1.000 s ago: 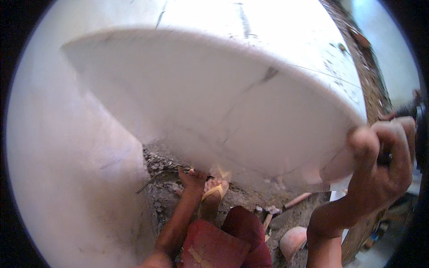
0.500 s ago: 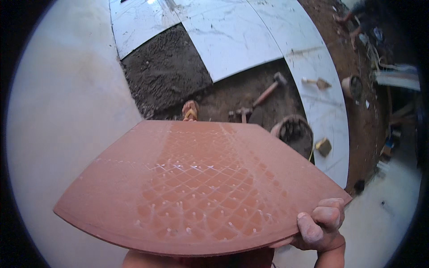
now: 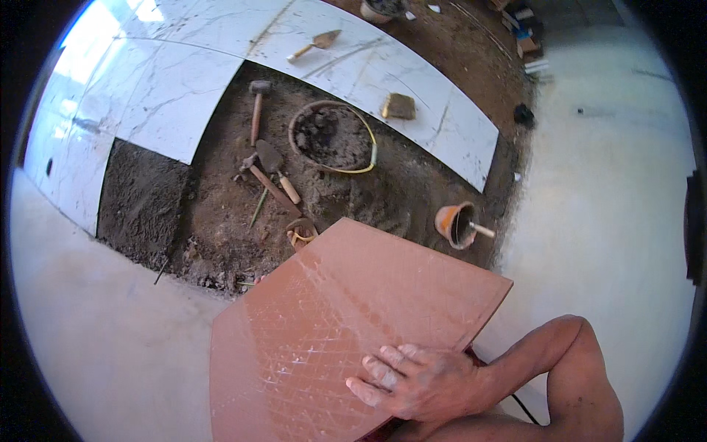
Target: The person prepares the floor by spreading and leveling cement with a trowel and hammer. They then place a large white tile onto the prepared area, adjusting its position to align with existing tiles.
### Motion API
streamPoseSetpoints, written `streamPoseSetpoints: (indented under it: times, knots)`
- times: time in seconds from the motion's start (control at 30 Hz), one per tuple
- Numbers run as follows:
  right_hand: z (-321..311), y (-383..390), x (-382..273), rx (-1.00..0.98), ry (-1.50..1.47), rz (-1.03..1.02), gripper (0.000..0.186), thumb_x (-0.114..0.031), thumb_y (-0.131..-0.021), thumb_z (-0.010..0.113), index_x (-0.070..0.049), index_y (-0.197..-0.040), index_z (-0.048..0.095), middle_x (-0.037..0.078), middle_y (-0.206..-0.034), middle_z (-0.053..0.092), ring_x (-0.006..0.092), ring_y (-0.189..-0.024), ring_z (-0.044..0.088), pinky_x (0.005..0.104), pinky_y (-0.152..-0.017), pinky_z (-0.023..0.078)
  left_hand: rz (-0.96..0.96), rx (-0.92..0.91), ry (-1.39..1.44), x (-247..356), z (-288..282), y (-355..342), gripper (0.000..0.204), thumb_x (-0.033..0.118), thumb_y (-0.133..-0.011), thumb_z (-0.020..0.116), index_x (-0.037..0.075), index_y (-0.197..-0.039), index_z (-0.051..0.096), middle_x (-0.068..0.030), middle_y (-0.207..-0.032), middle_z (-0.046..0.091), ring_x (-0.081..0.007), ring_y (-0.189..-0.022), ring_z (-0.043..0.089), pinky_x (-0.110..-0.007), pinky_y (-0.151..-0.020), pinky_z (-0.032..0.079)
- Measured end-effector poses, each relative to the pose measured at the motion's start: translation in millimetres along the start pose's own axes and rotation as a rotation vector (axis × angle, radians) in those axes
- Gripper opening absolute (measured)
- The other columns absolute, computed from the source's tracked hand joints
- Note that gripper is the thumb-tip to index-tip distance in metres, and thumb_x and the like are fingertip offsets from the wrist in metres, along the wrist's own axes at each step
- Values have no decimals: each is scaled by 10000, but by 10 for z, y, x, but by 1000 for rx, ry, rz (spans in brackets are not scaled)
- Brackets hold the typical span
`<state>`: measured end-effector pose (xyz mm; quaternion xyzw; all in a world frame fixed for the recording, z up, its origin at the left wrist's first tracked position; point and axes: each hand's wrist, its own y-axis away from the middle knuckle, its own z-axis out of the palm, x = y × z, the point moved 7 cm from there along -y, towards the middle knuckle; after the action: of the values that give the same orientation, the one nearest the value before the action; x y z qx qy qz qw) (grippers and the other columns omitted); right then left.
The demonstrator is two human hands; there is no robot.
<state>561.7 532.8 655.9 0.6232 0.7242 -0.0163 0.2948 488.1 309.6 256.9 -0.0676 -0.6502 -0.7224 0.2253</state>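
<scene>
A large tile (image 3: 383, 276) fills the lower middle, its reddish-brown back with a crosshatched wet patch facing up. My right hand (image 3: 434, 379) lies flat on that back near the lower right edge. Its fingers are stretched out and slightly apart, with grey dust on them. My left hand is not in view; the tile may be hiding it. Just past the tile's far edge, a foot in a yellow-strapped sandal (image 3: 300, 234) stands on the dirt.
On the dirt lie a mallet (image 3: 256, 110), a hammer (image 3: 272, 188) and a trowel (image 3: 280, 169). Mortar fills a basin (image 3: 331, 136); an orange bucket (image 3: 453, 223) stands to the right. White marbled tiles (image 3: 169, 96) carry another trowel (image 3: 313, 44) and a sponge (image 3: 398, 107). Wet mortar (image 3: 143, 202) lies left.
My view has swung to the right. The tile has turned, and my right hand has shifted from gripping its near right corner to lying flat on its back.
</scene>
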Motion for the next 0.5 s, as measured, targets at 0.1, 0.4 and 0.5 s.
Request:
streamPoseSetpoints:
  times: [0.1,0.4,0.5]
  knots:
    - [217,443,-73,-69,-27,-13,538,-411,-830,439,-24,-1190,543,173,-1035,612,286,-902,620,325,-762,498,29,26,-67,-99,-278,269,726,616,-862,431,30,-1288,406,-122,-1187,515,-306,-1126,479,-458,-984,366]
    - [196,835,-147,-38,-237,-13,415,-202,-806,518,62,-1126,536,197,-970,641,297,-856,647,335,-735,531,1,90,-277,-508,-903,1205,726,616,-867,428,34,-1300,401,-117,-1199,515,-301,-1135,480,-461,-985,369]
    - [392,979,-151,-122,-223,-14,419,-206,-824,494,49,-1156,524,195,-997,639,308,-910,645,335,-757,531,-10,102,-320,-766,-1005,1510,726,616,-868,427,36,-1304,399,-116,-1203,515,-299,-1137,481,-463,-986,370]
